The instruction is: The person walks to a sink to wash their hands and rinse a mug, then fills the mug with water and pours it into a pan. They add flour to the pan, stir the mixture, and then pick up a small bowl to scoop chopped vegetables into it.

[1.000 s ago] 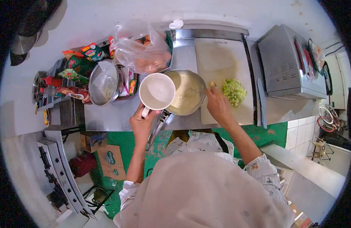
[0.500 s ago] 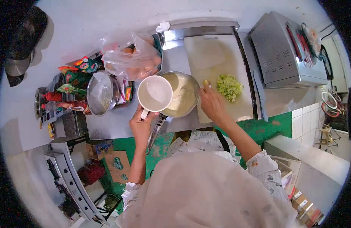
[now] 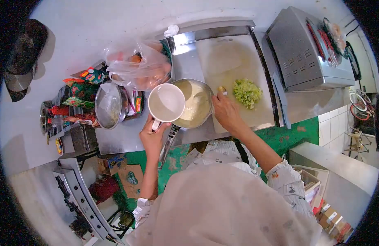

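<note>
My left hand (image 3: pixel 151 133) grips the handle of a white cup (image 3: pixel 166 102), which is held over the left rim of a pot (image 3: pixel 197 107). Pale batter-like liquid lies in the pot, and its long handle points toward my body. My right hand (image 3: pixel 225 110) is closed at the pot's right rim, around what looks like a thin utensil reaching into the liquid; most of it is hidden. Beside that hand, chopped green vegetable (image 3: pixel 247 93) sits on a white cutting board (image 3: pixel 222 53), with a small yellowish piece (image 3: pixel 222 89) near my fingers.
A plastic bag of eggs (image 3: pixel 144 69) is behind the cup. Left of it stand a metal bowl (image 3: pixel 108 105) and colourful packets (image 3: pixel 80 90). A knife (image 3: pixel 282 100) lies right of the board, near a large metal appliance (image 3: pixel 304 53). A stove (image 3: pixel 80 201) is at lower left.
The camera view has shifted slightly. My right hand has moved a little to the left along the pot's rim. The cup stays held over the pot's left side.
</note>
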